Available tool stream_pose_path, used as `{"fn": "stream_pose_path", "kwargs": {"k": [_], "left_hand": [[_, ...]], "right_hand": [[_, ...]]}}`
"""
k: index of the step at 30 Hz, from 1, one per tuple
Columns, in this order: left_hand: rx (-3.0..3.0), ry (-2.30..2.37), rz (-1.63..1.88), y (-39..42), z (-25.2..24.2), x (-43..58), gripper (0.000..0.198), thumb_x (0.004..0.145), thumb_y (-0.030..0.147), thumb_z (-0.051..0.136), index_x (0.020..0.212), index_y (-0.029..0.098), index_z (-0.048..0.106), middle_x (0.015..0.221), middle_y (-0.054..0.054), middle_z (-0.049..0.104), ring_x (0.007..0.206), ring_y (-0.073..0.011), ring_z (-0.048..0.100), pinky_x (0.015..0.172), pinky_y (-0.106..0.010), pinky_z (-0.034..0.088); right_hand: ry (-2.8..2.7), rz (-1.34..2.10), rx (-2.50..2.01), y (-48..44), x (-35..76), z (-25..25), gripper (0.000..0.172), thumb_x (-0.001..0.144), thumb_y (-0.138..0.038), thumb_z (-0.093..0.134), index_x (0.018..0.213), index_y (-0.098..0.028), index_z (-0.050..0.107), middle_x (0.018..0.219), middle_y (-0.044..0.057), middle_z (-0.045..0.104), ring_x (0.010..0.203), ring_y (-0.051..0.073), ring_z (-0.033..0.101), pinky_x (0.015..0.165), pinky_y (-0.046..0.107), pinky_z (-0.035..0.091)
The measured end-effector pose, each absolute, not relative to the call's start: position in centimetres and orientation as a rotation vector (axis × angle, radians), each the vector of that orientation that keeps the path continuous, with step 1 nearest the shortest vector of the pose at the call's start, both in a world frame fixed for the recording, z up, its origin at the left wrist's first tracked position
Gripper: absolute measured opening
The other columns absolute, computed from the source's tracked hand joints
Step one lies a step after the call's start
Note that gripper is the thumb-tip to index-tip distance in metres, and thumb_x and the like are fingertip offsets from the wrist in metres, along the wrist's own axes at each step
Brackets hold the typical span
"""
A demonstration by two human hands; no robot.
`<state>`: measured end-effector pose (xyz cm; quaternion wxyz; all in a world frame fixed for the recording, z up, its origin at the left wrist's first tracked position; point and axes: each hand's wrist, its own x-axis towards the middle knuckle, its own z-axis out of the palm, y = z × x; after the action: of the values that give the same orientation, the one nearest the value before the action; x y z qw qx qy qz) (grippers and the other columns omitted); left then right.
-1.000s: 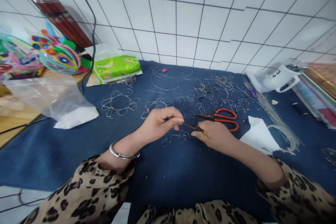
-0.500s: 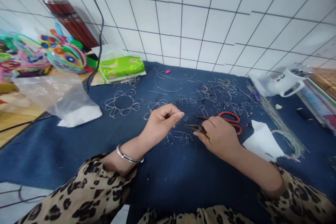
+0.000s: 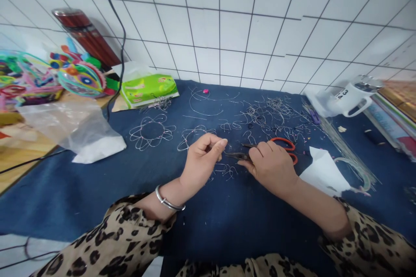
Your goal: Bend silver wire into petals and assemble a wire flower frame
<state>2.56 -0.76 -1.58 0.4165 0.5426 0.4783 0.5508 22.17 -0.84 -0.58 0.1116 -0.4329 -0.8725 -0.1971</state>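
My left hand [image 3: 204, 158] is closed in a pinch, thumb against forefinger, above the blue cloth; what sits between the fingertips is too fine to make out. My right hand [image 3: 273, 165] is wrapped round a pair of pliers [image 3: 239, 156], whose dark jaws point left and end close to the left fingertips. Behind the right hand lie scissors with orange handles [image 3: 283, 139], partly covered by it. Short bent wires [image 3: 227, 169] are scattered below the pliers. A flower-shaped wire loop [image 3: 152, 133] lies to the left, and a second wire flower [image 3: 190, 134] is partly hidden by my left hand.
A tangle of wire pieces [image 3: 271, 112] and long straight wires [image 3: 347, 149] lie at the right, near white paper [image 3: 325, 171] and a white mug [image 3: 347, 100]. A green tissue pack [image 3: 149, 91], plastic bag [image 3: 81, 125] and red flask [image 3: 87, 37] stand left. Tiled wall behind.
The pliers and my left fingertips have come closer together. My left wrist has shifted slightly right. The view has tilted up a little.
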Motion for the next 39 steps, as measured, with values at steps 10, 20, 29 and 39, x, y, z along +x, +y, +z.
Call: {"fn": "stream_pose_path", "kwargs": {"k": [10,20,29,39], "left_hand": [[1.114,1.118,1.391,-0.8,-1.7,3.4,0.019,0.083,0.033,0.061,0.075,0.016,0.057,0.060,0.002,0.057,0.054,-0.0081,0.052,0.055,-0.021,0.043],[1.095,1.111,1.383,-0.9,-1.8,3.8,0.019,0.083,0.032,0.061,0.074,0.016,0.057,0.061,0.002,0.059,0.055,-0.0079,0.053,0.058,-0.022,0.044],[1.023,1.110,1.377,-1.1,-1.7,3.8,0.020,0.082,0.033,0.062,0.077,0.015,0.056,0.066,0.000,0.062,0.060,-0.0097,0.060,0.056,-0.021,0.048],[0.994,1.080,1.381,-1.2,-1.6,3.9,0.017,0.081,0.030,0.063,0.078,0.015,0.056,0.072,0.001,0.062,0.062,-0.0093,0.062,0.057,-0.021,0.048]], "right_hand": [[-2.523,-0.627,-1.290,-0.6,22.4,-0.4,0.041,0.092,-0.051,0.035,0.077,-0.017,0.055,0.072,0.006,0.049,0.072,0.020,0.038,0.061,0.033,0.022],[-2.535,-0.606,-1.294,-0.6,22.4,-0.3,0.040,0.092,-0.050,0.036,0.077,-0.017,0.054,0.073,0.006,0.050,0.072,0.020,0.038,0.060,0.033,0.020],[-2.486,-0.573,-1.309,-0.4,22.7,-0.3,0.044,0.093,-0.050,0.032,0.077,-0.017,0.056,0.072,0.006,0.051,0.070,0.018,0.037,0.059,0.032,0.020],[-2.499,-0.653,-1.311,-0.4,23.0,-0.2,0.042,0.093,-0.051,0.034,0.076,-0.018,0.054,0.072,0.005,0.050,0.069,0.019,0.037,0.059,0.033,0.019]]}}
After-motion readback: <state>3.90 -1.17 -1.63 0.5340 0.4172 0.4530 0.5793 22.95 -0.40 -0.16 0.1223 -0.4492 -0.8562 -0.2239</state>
